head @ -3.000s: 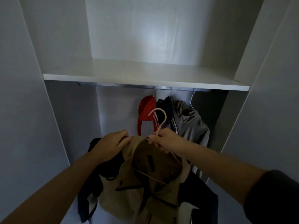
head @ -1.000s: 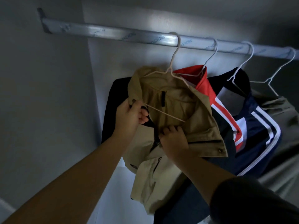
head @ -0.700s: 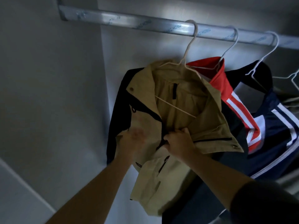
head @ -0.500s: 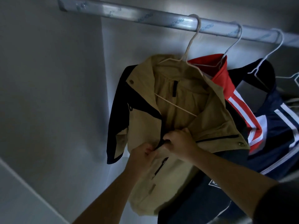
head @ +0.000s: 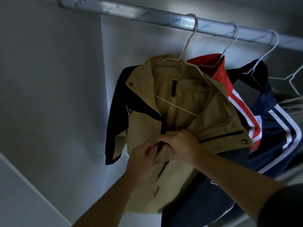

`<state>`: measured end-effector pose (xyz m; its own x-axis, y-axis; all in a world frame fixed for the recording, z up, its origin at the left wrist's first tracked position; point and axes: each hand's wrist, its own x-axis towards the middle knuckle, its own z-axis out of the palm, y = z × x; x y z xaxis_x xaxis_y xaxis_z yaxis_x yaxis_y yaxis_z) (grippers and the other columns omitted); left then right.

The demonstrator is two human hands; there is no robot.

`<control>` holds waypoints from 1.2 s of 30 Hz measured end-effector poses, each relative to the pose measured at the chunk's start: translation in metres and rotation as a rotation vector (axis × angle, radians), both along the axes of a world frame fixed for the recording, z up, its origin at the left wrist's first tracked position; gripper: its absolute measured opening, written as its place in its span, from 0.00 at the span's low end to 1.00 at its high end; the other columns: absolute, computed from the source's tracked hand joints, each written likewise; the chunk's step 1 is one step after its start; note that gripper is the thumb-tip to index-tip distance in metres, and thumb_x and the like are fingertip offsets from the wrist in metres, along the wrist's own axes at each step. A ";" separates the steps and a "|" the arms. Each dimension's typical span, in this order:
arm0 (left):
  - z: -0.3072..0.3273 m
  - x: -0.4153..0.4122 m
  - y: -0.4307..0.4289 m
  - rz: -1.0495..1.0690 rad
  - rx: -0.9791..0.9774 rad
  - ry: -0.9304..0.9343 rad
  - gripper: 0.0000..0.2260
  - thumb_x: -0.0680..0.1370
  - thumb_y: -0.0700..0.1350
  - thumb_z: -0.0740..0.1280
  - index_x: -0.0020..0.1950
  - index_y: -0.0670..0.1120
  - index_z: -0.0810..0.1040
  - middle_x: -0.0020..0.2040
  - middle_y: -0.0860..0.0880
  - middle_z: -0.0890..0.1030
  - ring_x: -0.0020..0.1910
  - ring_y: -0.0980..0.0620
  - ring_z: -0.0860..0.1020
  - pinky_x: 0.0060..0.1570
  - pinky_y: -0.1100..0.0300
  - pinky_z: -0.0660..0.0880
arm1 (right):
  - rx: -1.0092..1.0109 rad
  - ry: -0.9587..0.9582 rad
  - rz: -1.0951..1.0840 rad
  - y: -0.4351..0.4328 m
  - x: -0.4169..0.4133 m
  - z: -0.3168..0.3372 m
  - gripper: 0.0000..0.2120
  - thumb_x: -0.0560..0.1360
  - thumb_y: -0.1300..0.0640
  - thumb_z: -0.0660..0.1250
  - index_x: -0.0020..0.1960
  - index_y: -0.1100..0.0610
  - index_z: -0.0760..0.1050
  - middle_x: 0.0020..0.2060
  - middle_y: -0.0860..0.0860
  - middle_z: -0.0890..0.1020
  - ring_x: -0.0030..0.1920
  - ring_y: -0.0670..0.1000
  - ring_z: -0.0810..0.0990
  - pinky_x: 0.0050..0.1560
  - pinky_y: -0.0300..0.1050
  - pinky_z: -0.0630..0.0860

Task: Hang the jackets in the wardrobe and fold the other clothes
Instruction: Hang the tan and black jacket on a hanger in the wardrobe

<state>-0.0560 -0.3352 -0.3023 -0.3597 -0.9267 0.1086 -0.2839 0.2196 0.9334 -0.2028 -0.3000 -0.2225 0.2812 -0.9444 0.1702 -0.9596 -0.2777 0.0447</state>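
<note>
Left hand [head: 142, 155] has joined right hand [head: 182, 145] on tan jacket [head: 144, 123] below rail [head: 147, 13].

Tan jacket [head: 178, 112] now hangs from rail [head: 147, 14]; left hand [head: 142, 155] has joined right hand [head: 182, 145] at its zip.

The place is identified as the inside of a clothes wardrobe [head: 32, 38], of the kind found in a home. A metal rail [head: 147, 14] is fixed across the top, and printed lettering is noted along it. Thin hangers [head: 188, 45] are hooked over the rail side by side. A tan jacket [head: 180, 102] with dark sleeves is hung nearest the side panel [head: 57, 95]. A red jacket [head: 219, 69] and a navy jacket [head: 278, 131] with white stripes are hung beside it. A plain pale back panel [head: 139, 43] is seen behind the clothes. The interior is dimly lit.
</note>
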 end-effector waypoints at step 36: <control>-0.010 -0.022 -0.025 -0.007 -0.318 -0.680 0.13 0.79 0.54 0.57 0.37 0.51 0.68 0.32 0.54 0.69 0.35 0.52 0.72 0.46 0.59 0.63 | -0.318 0.364 -0.159 -0.019 -0.002 0.153 0.11 0.75 0.50 0.58 0.42 0.47 0.78 0.40 0.45 0.80 0.51 0.51 0.74 0.46 0.48 0.54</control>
<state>-0.0780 -0.3607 -0.3120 -0.4490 -0.8851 0.1224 -0.7727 0.4534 0.4441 -0.2052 -0.3188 -0.0699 0.2328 -0.8979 0.3736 -0.8952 -0.0478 0.4430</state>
